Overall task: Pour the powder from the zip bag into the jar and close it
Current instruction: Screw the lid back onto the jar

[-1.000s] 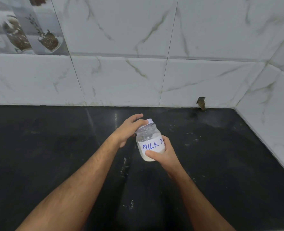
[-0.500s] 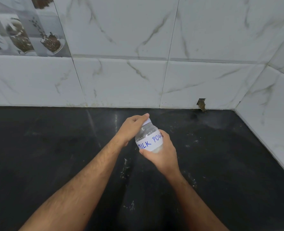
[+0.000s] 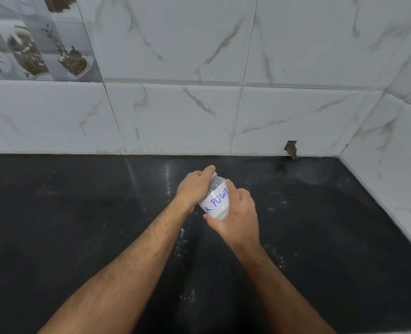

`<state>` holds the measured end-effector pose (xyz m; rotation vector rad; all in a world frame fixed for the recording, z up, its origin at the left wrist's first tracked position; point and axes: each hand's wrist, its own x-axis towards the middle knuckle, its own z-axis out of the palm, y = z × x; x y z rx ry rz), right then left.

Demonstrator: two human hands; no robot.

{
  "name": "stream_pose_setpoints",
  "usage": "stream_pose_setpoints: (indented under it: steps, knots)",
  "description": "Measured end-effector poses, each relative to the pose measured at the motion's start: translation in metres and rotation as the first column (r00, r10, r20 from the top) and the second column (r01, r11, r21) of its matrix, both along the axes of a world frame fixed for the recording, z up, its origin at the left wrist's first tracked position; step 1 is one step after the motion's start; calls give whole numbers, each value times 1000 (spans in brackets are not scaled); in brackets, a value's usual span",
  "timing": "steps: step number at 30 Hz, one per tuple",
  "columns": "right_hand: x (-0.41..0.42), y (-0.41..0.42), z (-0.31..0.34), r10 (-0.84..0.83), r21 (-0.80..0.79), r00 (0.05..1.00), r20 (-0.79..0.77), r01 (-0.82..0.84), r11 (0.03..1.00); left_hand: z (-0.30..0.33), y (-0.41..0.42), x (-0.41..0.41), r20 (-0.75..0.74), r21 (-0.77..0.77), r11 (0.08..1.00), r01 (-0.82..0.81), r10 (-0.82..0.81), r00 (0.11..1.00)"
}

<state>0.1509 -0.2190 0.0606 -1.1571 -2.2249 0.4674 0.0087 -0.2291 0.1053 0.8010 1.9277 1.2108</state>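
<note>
So I've got the jar (image 3: 216, 203) up off the counter (image 3: 79, 213), roughly middle of the scene and a bit toward the far side, both hands on it. My right hand (image 3: 235, 213) is wrapped around the lower body from the right, thumb across the near bottom edge, fingers curled over the paper label. My left hand (image 3: 195, 186) is clamped down over the lid (image 3: 214, 174), fingers pressed together around it, and only a sliver of the white cap peeks out at the far edge.

The jar's tilted, not upright. Its long axis runs from the base, near and slightly right, up to the lid pointing far and a little left. The label faces up at me, and I can read part of the handwriting.

Handling-wise it looks like a small clear plastic jar, so I'd guess light and a bit squeezable, with smooth sides that could get slick, especially with powder dust around. There are white specks on the counter near my arms. White powder sits low at the base. Best hold, I think, is around the labelled middle where the paper gives some friction, with the other hand turning the lid. No zip bag in sight.
</note>
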Motion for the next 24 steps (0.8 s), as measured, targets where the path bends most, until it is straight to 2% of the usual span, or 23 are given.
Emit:
stream_pose_setpoints:
  steps: [4,7,10,12,13,15,19,22,24]
  knots:
    - [1,3,1,23,-113,999,-50,-28,993,-2,-2,-3,62,51,999,17,-20,998]
    - [2,4,8,22,-356,973,-229,-105,928,-1,-7,-7,77,127,988,85,-95,992]
    - [5,10,12,-21,-636,873,-488,-339,693,-2,-14,-16,100,204,963,176,-199,975]
    - [7,12,14,-48,-706,824,-565,-453,544,-5,-18,-24,137,254,949,184,-224,965]
    - [8,12,14,-58,-714,811,-582,-476,513,-7,-19,-28,161,275,947,167,-217,963]
    - [7,12,13,-87,-709,805,-587,-459,536,-10,-22,-35,186,282,952,116,-173,967]
    - [4,13,7,-95,-622,851,-517,-297,724,-12,-23,-42,223,244,969,38,-94,970]
    - [1,10,6,-49,-395,950,-307,-80,915,-3,-19,-33,235,242,967,82,-141,962]
    - [-4,4,4,-5,-258,983,-183,-43,965,3,-12,-21,175,213,971,106,-145,974]
